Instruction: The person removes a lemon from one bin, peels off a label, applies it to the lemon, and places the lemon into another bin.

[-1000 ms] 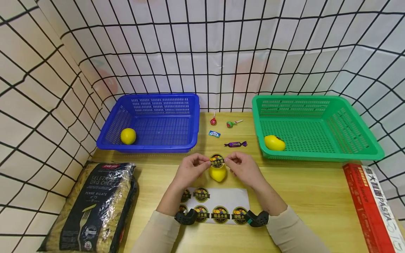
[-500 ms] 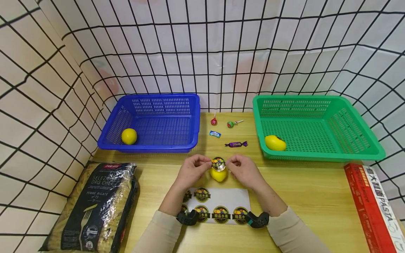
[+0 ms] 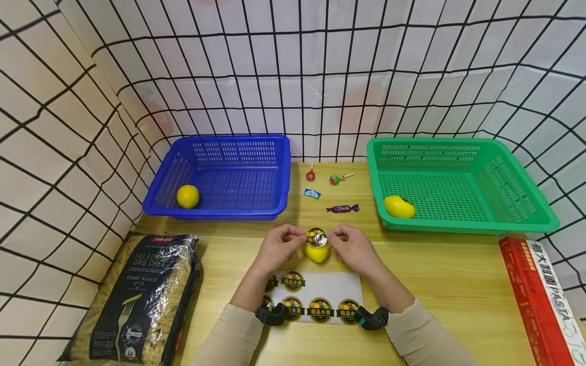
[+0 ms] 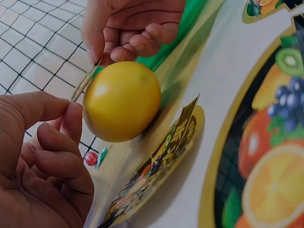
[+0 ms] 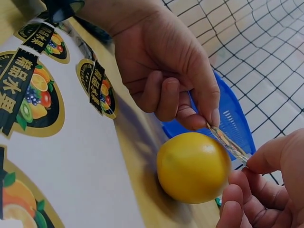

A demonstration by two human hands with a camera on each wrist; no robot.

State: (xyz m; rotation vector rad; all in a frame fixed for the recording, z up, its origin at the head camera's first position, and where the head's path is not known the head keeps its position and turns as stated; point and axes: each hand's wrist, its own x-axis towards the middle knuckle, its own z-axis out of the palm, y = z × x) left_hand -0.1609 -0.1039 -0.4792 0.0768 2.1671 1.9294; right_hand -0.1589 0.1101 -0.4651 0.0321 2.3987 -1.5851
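Sticker: your left hand (image 3: 277,247) and right hand (image 3: 352,247) fingers pinch the round black fruit sticker (image 3: 316,237) just above the small yellow lemon (image 3: 317,252).
Baskets: the blue plastic basket (image 3: 220,175) and the green plastic basket (image 3: 458,183) each hold one yellow fruit.

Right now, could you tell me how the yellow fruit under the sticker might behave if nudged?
The yellow fruit looks round and smooth, so it would probably roll on the table. Neither hand steadies it; the left hand and right hand only pinch the sticker, which looks thin and floppy.

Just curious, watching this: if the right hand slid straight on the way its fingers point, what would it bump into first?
Most likely the left hand. The right hand points across at it, both pinching one sticker just above the yellow fruit. Depth is hard to judge, so its fingers might graze the fruit's top first.
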